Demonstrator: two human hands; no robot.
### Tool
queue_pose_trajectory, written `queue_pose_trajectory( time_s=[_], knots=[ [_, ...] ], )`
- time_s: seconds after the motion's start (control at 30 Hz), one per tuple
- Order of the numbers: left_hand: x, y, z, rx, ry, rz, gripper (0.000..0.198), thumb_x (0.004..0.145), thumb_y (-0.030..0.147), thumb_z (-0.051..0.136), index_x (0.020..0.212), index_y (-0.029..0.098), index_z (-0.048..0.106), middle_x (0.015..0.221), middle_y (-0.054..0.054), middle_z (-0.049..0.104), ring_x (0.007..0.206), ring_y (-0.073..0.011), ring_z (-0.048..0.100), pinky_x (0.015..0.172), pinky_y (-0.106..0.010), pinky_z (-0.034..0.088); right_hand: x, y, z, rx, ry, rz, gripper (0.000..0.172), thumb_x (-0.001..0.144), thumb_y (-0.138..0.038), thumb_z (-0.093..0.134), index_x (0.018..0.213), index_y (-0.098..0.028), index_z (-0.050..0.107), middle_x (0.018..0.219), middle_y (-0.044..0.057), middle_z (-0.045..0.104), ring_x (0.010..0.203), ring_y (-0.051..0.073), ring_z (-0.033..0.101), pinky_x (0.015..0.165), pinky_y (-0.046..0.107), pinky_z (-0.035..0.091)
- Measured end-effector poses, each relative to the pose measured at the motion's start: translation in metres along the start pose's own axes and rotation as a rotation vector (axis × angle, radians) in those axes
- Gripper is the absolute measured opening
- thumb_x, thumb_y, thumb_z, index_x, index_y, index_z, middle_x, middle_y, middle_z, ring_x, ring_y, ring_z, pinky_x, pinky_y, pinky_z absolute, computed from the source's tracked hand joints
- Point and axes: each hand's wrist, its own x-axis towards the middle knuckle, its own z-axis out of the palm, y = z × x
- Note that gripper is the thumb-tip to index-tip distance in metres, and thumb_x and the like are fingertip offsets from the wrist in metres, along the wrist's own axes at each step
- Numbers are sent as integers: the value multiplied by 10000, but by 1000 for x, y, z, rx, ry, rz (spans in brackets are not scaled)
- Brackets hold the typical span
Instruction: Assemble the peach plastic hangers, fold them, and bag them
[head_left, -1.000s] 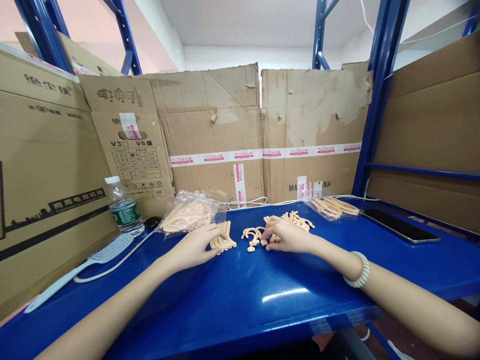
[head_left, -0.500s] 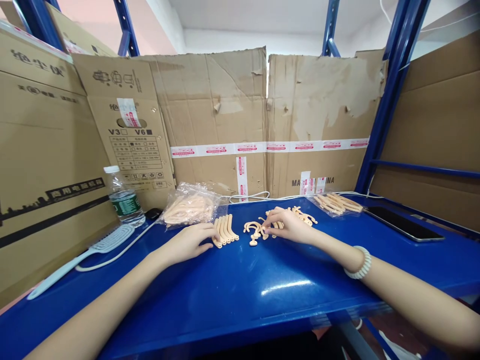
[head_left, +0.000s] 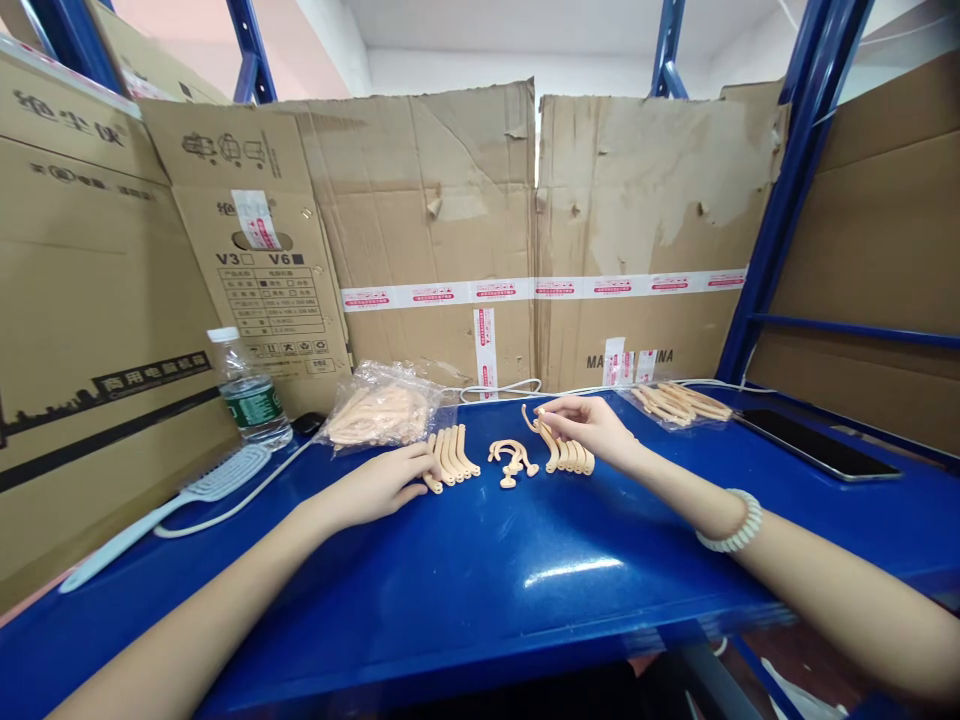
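Beige curved plastic pieces lie on a blue metal shelf (head_left: 480, 580). My left hand (head_left: 382, 482) rests on the shelf, fingers loosely curled, its fingertips touching a neat row of pieces (head_left: 450, 455). My right hand (head_left: 589, 425) pinches one curved piece (head_left: 534, 417) at the back of a second row of pieces (head_left: 570, 456). A few loose curved pieces (head_left: 511, 458) lie between the two rows.
A clear bag of the same pieces (head_left: 379, 412) lies at the back left, another bag (head_left: 679, 400) at the back right. A water bottle (head_left: 249, 390), a white brush (head_left: 165, 510) and a phone (head_left: 817, 445) are on the shelf. Cardboard boxes (head_left: 450, 230) wall in the back and sides.
My right hand has lifted off the loose pieces and moved back with one piece pinched; a lined-up row now shows under it. My left hand stays by its row.
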Motion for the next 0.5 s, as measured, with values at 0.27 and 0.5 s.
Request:
queue_pose_trajectory(
  time_s=[0.27, 0.5],
  knots=[
    [1, -4, 0, -6, 5, 6, 182, 937, 230, 431, 957, 210, 611, 997, -52, 576, 934, -201, 576, 820, -289, 444, 1, -9, -8, 104, 135, 42, 416, 659, -500, 748, 861, -139, 709, 673, 20, 665, 532, 98, 541, 544, 243, 464],
    [0, -6, 1, 43, -1, 29, 199, 953, 221, 387, 933, 216, 585, 973, -42, 576, 888, -188, 580, 772, -261, 428, 3, -12, -11, 85, 156, 36, 391, 681, -489, 742, 852, -139, 712, 592, -3, 635, 518, 98, 533, 540, 244, 450]
  ],
)
